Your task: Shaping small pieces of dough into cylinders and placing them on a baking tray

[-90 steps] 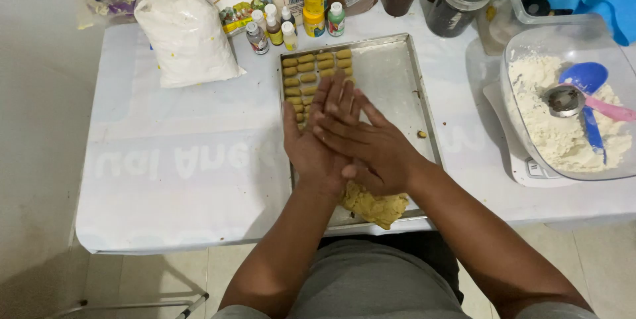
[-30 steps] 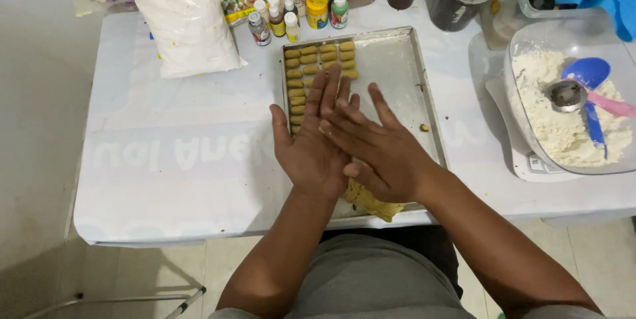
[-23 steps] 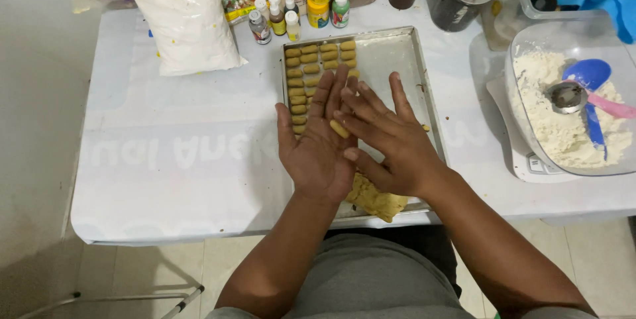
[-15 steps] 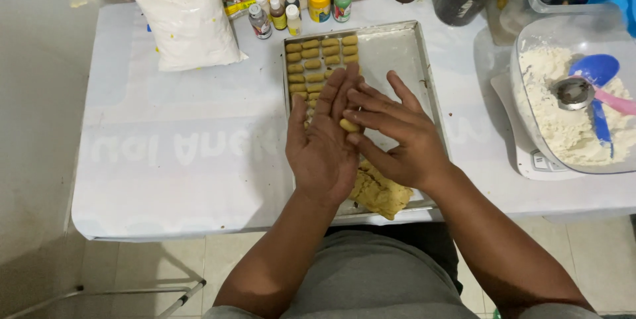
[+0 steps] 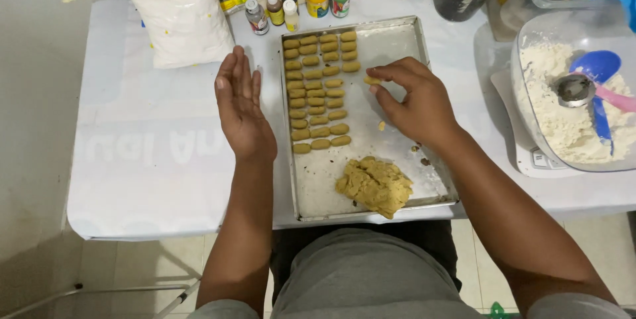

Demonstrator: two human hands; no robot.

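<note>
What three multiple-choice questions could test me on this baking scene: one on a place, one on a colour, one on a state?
1. Where is the dough lump?
A. near end of the tray
B. in the flour tub
C. on the floor

2. What colour is the scoop in the flour tub?
A. red
B. blue
C. black

3. How is the left hand?
A. fisted
B. holding a bottle
C. open, flat

Answers: 1 A, it lies by the person's lap; 2 B, blue against white flour; 3 C, fingers straight while the right hand pinches a dough piece.

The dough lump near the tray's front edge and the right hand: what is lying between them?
In the head view, only bare tray floor with one small crumb lies between dough lump and right hand.
</note>
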